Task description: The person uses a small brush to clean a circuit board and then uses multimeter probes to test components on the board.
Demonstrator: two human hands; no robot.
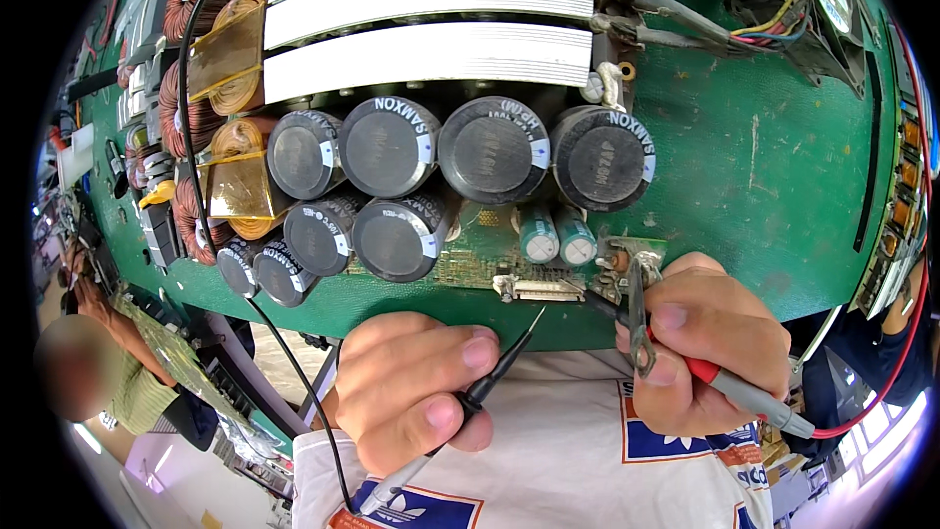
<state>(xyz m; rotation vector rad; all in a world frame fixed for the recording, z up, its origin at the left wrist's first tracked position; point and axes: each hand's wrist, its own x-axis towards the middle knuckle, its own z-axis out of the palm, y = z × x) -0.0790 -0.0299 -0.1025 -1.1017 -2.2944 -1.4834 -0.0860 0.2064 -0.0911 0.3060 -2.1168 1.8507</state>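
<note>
My left hand (416, 387) is closed round a black multimeter probe (490, 379), its bare pointed tip up near the board's front edge. It points toward a white multi-pin connector (548, 289), apart from it. My right hand (715, 343) is closed on a red multimeter probe (720, 382) with a grey rear end. A dull metal strip (637, 318) runs beside those fingertips, by a small board piece (636, 255); whether I grip the strip too, I cannot tell. The large circuit board (470, 263) carries several black cylindrical capacitors (494, 150) and two small green ones (539, 235).
White finned heatsinks (431, 54) and copper-wound coils (186, 108) stand on the board. The green mat (754, 167) lies beneath. A black lead (294, 362) crosses the left side; a red lead (920, 264) curves right. Wired black parts (813, 29) lie far right. Another person (137, 372) is at left.
</note>
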